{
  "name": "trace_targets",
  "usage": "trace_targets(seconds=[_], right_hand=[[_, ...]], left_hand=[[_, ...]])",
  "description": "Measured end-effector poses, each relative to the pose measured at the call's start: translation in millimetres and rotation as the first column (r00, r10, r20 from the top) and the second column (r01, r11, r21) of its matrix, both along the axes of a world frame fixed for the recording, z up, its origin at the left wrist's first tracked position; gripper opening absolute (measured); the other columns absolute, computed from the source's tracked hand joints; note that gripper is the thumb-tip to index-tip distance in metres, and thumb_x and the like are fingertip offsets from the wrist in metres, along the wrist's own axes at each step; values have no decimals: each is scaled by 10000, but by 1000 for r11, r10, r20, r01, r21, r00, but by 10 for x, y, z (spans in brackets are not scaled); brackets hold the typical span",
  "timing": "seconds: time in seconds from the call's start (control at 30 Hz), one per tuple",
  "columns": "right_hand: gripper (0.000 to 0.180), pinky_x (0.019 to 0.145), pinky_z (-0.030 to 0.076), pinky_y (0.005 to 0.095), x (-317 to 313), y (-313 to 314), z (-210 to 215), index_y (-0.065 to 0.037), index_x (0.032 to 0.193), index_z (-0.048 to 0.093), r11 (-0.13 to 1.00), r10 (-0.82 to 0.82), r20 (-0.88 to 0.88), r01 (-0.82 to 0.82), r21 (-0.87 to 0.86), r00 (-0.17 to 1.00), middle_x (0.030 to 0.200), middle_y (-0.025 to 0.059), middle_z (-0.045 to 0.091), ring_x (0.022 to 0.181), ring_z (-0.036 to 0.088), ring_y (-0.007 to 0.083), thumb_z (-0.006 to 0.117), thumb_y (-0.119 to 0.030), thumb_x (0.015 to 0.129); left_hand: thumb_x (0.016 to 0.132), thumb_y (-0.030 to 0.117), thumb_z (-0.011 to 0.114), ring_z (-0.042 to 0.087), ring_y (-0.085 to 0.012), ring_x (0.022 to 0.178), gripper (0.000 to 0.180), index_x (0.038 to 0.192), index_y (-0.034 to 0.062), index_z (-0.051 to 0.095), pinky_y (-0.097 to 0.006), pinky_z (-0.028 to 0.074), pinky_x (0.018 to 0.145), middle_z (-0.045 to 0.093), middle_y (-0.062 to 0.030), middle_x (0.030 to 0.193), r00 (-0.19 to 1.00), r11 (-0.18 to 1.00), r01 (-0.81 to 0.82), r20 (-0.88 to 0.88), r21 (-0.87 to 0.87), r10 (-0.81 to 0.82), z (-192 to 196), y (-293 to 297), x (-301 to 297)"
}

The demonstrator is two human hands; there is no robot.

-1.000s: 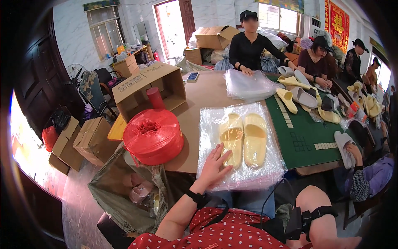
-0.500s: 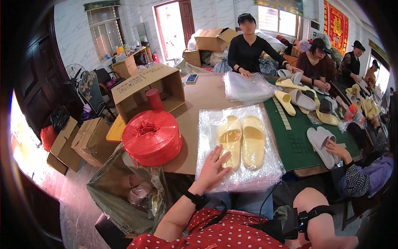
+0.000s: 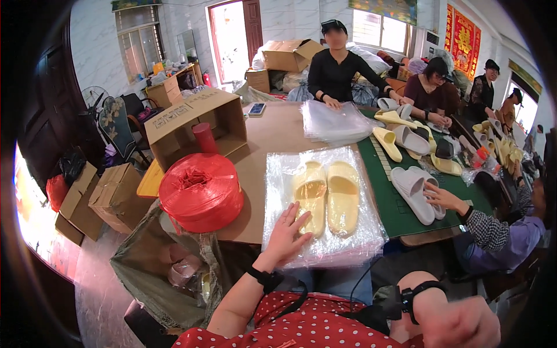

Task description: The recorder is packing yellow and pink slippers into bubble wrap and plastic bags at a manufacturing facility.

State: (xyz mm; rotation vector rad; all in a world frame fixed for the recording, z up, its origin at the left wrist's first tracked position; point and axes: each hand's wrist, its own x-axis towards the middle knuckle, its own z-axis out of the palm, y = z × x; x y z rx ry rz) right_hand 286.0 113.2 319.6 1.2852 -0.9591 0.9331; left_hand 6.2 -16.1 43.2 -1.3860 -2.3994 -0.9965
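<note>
A pair of pale yellow slippers (image 3: 343, 200) lies side by side under shiny clear film on a stack of clear plastic bags (image 3: 284, 174), at the table's near edge. My left hand (image 3: 287, 236) rests flat on the film with its fingers spread, the tips at the left slipper's edge. Low on the right, over my lap, my right hand (image 3: 464, 326) is away from the table. It is smeared by motion, so its fingers cannot be made out.
Left of the stack stand a big red roll of plastic twine (image 3: 200, 194) and an open cardboard box (image 3: 191, 124). Below hangs an open sack (image 3: 168, 272). A co-worker's hand (image 3: 444, 197) touches grey-white slippers (image 3: 413, 194) on the green mat. Another person handles clear bags (image 3: 336, 122) opposite.
My right hand has come further into view at the lower right. The co-worker's grey-white slippers have slid left, closer to my stack. My left hand stays on the film.
</note>
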Motion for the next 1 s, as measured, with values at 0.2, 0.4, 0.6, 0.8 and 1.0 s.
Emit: trace_targets(seconds=[0.2,0.4,0.6,0.8,1.0], right_hand=[[270,590,389,303,-428,411,-612,-121,728,563,788,-559,607,590,175,565,718,16,568,650,508,174,713,-298,866],[341,759,471,349,-1189,833,-1428,-43,1080,638,582,-600,794,627,518,-98,964,85,590,899,575,248,794,-157,799],[894,979,443,468,-1275,1075,-2083,-3,1381,489,398,-723,595,494,773,-350,1189,209,540,1136,521,392,870,-442,702],[981,990,432,468,-1277,983,-2142,-19,1403,480,344,-743,512,411,845,-431,1202,200,520,1163,502,377,889,-479,638],[945,1081,356,522,-1265,992,-2276,-63,1417,479,279,-720,498,455,846,-484,1340,237,428,1268,400,424,874,-449,651]], left_hand=[[908,392,687,319,-394,1471,593,1446,186,547,-465,295,1192,303,-201,1615,1000,1000,-15,14,19,15,-62,-72,-25],[891,347,715,304,-415,1473,624,1459,165,531,-478,279,1198,270,-196,1633,996,998,35,83,58,-40,-10,-37,-17],[840,242,754,231,-386,1510,751,1511,127,437,-479,255,1210,202,-202,1651,968,984,-1,248,178,-44,49,-122,11],[834,43,688,217,-345,1520,771,1535,101,371,-447,235,1228,198,-186,1648,875,945,-23,464,326,-138,-97,-168,-132],[881,-86,539,233,-278,1522,682,1523,74,373,-414,247,1225,238,-160,1636,809,878,-29,527,478,-261,-158,-146,-150]])
